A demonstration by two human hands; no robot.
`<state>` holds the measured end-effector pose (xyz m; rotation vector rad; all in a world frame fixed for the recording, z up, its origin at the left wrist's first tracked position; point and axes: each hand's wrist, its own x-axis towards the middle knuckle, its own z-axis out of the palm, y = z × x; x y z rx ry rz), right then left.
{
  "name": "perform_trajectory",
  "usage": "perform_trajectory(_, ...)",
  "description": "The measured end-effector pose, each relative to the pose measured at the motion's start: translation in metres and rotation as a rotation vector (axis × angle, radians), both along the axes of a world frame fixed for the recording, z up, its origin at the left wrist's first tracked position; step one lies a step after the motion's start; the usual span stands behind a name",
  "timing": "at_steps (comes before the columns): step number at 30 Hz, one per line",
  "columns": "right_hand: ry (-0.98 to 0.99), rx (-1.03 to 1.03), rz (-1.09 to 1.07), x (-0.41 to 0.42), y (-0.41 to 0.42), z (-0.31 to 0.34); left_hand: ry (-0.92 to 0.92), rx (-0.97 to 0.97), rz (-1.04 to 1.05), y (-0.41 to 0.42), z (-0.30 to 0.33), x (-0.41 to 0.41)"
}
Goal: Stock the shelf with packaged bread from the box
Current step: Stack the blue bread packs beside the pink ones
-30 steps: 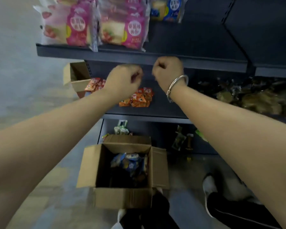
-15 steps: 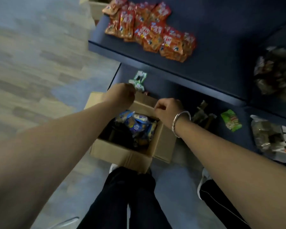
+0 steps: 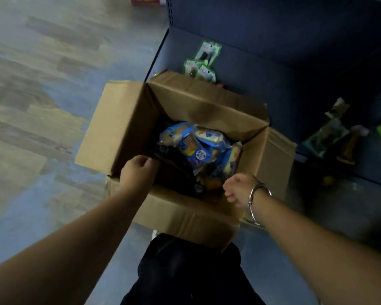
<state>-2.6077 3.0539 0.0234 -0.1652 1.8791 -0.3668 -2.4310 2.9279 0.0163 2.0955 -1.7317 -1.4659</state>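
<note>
Left hand is at the near-left inner edge of the box, fingers curled, fingertips at a dark wrapper lying in the box's left half; can't tell whether that grip actually pinches the wrapper or only touches it. Right hand hangs over the near-right corner of the box, fingers loosely curled, grip holding nothing, a metal bracelet on the wrist. Packaged bread, blue wrappers with a round label, sits piled in the middle to right of the box, just beyond both hands and between them, nearer the right hand's fingertips than the left's; neither hand touches the blue packs. More packs lie lower down near the right hand, blurred, type unclear. The box is open, all four flaps folded outward, standing on the floor right against the bottom shelf of a dark blue unit. On that shelf: a few small green-and-white packets just behind the box's far flap, and a loose cluster of other packets to the right, well apart from the box. Person's dark trouser leg is directly below the box's near wall.
</note>
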Motion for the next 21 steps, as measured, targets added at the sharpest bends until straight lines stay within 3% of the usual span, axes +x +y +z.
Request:
perform_trajectory(4,0.061,0.029,0.040,0.016,-0.001,-0.078,0.064,0.108,-0.007,-0.007,-0.068,-0.002)
perform_trajectory(10,0.000,0.040,-0.431,0.010,-0.032,-0.183,0.053,0.256,-0.216,-0.053,-0.132,-0.030)
perform_trajectory(13,-0.006,0.018,-0.415,0.003,-0.047,-0.215,0.016,0.363,-0.197,-0.080,-0.148,-0.033)
perform_trajectory(15,0.093,-0.084,-0.384,-0.002,-0.056,-0.224,0.067,0.325,-0.150,-0.097,-0.156,-0.036)
perform_trajectory(16,0.219,-0.136,-0.344,-0.005,-0.059,-0.226,0.086,0.293,-0.149,-0.104,-0.159,-0.039)
perform_trajectory(18,0.521,-0.233,-0.016,-0.008,-0.063,-0.229,0.092,0.244,-0.190,-0.116,-0.162,-0.043)
perform_trajectory(19,0.593,-0.247,0.199,-0.007,-0.067,-0.228,0.089,0.232,-0.221,-0.120,-0.164,-0.045)
perform_trajectory(21,0.557,-0.164,0.489,-0.002,-0.077,-0.232,0.085,0.229,-0.270,-0.125,-0.167,-0.046)
